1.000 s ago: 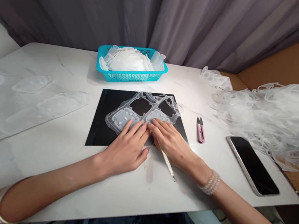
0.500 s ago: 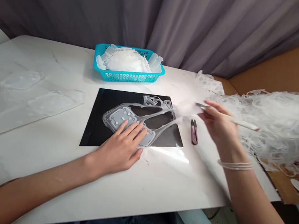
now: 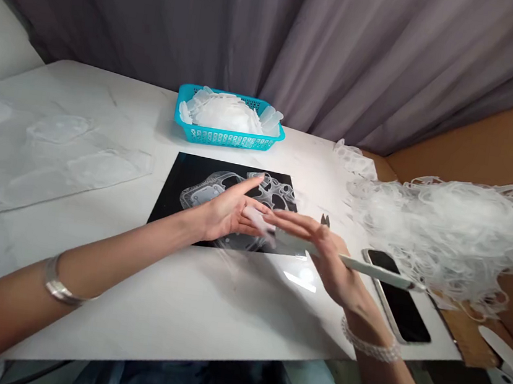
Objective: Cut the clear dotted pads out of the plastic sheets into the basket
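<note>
My left hand (image 3: 237, 216) hovers over the black mat (image 3: 166, 199), thumb raised and fingers stretched to the right. A blurred whitish piece (image 3: 259, 222) lies across its fingers; how it is supported cannot be made out. The outstretched fingers of my right hand (image 3: 327, 257) meet it from the other side. Across that palm runs a pale pen-shaped craft knife (image 3: 382, 273), its tip smeared by motion. Under my left hand, a clear moulded sheet with thin webs (image 3: 200, 194) rests on the mat, partly covered. Snips (image 3: 325, 219) show only their dark tips behind my right hand.
Behind the mat stands a blue basket (image 3: 230, 139) heaped with translucent pieces. A phone (image 3: 399, 300) lies right of my right hand. Stringy clear scrap (image 3: 448, 228) fills the cardboard box (image 3: 478, 135) at right. A clear sheet (image 3: 73, 163) covers the table's left side.
My left hand has lifted off the moulded sheet and turned palm sideways. My right hand has come left and nearer, meeting it, still with the knife. The phone has come into view.
</note>
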Action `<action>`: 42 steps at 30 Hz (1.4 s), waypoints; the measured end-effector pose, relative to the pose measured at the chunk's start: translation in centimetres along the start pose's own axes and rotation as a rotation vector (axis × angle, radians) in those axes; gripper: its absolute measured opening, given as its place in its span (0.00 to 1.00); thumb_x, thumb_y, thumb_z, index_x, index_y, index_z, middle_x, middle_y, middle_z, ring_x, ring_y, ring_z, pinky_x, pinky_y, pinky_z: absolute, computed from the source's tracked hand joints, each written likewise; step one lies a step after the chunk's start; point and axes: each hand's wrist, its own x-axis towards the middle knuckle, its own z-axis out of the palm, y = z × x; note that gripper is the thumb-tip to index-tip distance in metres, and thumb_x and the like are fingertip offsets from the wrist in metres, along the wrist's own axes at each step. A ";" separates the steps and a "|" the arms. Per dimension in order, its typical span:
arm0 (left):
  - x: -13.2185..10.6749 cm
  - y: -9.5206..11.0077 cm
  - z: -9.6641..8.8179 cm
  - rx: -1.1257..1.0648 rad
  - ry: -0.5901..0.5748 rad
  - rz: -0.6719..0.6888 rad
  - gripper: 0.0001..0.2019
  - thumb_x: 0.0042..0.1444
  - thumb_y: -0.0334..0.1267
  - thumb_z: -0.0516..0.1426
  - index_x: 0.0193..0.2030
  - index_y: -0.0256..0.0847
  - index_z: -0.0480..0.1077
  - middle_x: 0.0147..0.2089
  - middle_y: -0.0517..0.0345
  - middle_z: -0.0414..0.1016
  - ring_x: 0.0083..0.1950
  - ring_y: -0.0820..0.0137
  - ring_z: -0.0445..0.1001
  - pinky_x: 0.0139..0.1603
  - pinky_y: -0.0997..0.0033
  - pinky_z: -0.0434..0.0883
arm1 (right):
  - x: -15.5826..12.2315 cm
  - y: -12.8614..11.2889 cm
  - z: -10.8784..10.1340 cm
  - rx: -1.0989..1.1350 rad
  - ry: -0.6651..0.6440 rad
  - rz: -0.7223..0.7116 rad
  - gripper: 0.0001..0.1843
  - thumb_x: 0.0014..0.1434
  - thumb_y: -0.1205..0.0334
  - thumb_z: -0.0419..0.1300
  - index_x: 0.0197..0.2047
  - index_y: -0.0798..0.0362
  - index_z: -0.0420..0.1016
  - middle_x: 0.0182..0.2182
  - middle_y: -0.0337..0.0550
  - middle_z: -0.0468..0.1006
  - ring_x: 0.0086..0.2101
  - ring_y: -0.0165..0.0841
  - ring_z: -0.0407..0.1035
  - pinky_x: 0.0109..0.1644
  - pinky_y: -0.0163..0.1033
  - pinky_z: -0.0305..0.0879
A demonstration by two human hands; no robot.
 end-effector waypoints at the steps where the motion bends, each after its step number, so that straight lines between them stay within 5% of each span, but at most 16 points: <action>1: 0.6 0.0 0.1 -0.053 -0.015 -0.028 0.29 0.57 0.62 0.57 0.40 0.32 0.76 0.37 0.43 0.81 0.38 0.63 0.80 0.42 0.64 0.77 | -0.3 -0.1 -0.4 0.020 -0.030 0.040 0.35 0.69 0.36 0.37 0.56 0.46 0.76 0.49 0.49 0.81 0.55 0.47 0.72 0.57 0.58 0.67; 4: 1.4 -0.5 0.5 -0.013 0.069 0.007 0.14 0.47 0.36 0.69 0.40 0.34 0.76 0.33 0.52 0.81 0.33 0.70 0.79 0.39 0.71 0.75 | -0.3 0.7 -1.9 0.047 0.195 0.126 0.47 0.65 0.31 0.25 0.53 0.48 0.77 0.36 0.50 0.83 0.42 0.45 0.77 0.41 0.49 0.72; 7: 1.2 -1.3 0.8 0.077 0.101 0.041 0.15 0.46 0.26 0.66 0.42 0.35 0.74 0.33 0.53 0.81 0.32 0.71 0.79 0.39 0.72 0.74 | 0.9 1.6 -2.4 -0.051 0.372 0.171 0.34 0.68 0.34 0.40 0.41 0.51 0.76 0.28 0.46 0.79 0.31 0.39 0.73 0.30 0.39 0.64; 10: 0.7 -1.6 0.9 0.165 0.123 0.117 0.13 0.48 0.26 0.64 0.41 0.37 0.70 0.35 0.53 0.82 0.35 0.70 0.79 0.38 0.73 0.72 | 2.5 1.7 -1.4 -0.238 0.254 0.177 0.20 0.62 0.45 0.58 0.28 0.51 0.67 0.26 0.40 0.74 0.28 0.32 0.64 0.30 0.36 0.58; 14: 0.4 -1.7 0.9 0.266 0.154 0.208 0.12 0.49 0.29 0.63 0.40 0.39 0.67 0.33 0.57 0.81 0.32 0.72 0.77 0.34 0.74 0.68 | 3.7 1.7 0.4 -0.213 0.042 0.145 0.17 0.57 0.58 0.61 0.26 0.50 0.55 0.23 0.33 0.65 0.26 0.28 0.55 0.30 0.34 0.52; 24: 1.6 -2.8 0.4 0.461 0.321 0.443 0.09 0.51 0.35 0.62 0.36 0.41 0.65 0.30 0.60 0.78 0.28 0.73 0.73 0.29 0.76 0.63 | 5.2 4.3 1.8 -0.395 0.185 -0.025 0.13 0.52 0.70 0.54 0.25 0.50 0.52 0.19 0.31 0.54 0.24 0.28 0.46 0.29 0.36 0.46; 31: 1.4 -1.6 -0.7 0.122 0.169 0.232 0.19 0.48 0.34 0.68 0.44 0.39 0.67 0.31 0.59 0.78 0.29 0.74 0.74 0.31 0.76 0.67 | 5.9 4.0 1.7 -0.050 0.204 0.050 0.16 0.54 0.65 0.59 0.25 0.50 0.52 0.22 0.33 0.61 0.27 0.29 0.55 0.31 0.35 0.52; 38: 1.6 -0.9 -1.2 0.117 0.107 0.168 0.23 0.47 0.35 0.69 0.50 0.40 0.69 0.38 0.54 0.80 0.31 0.73 0.76 0.32 0.74 0.68 | 5.1 3.6 0.8 0.220 0.093 0.030 0.18 0.57 0.63 0.63 0.27 0.49 0.54 0.27 0.37 0.73 0.32 0.31 0.66 0.39 0.38 0.63; 42: 1.3 -0.4 -1.6 0.188 0.056 0.177 0.23 0.48 0.34 0.68 0.50 0.40 0.69 0.40 0.54 0.81 0.34 0.72 0.77 0.35 0.74 0.68 | 4.8 3.7 0.7 0.160 0.085 -0.032 0.18 0.59 0.64 0.61 0.27 0.49 0.53 0.28 0.38 0.74 0.34 0.32 0.70 0.41 0.39 0.65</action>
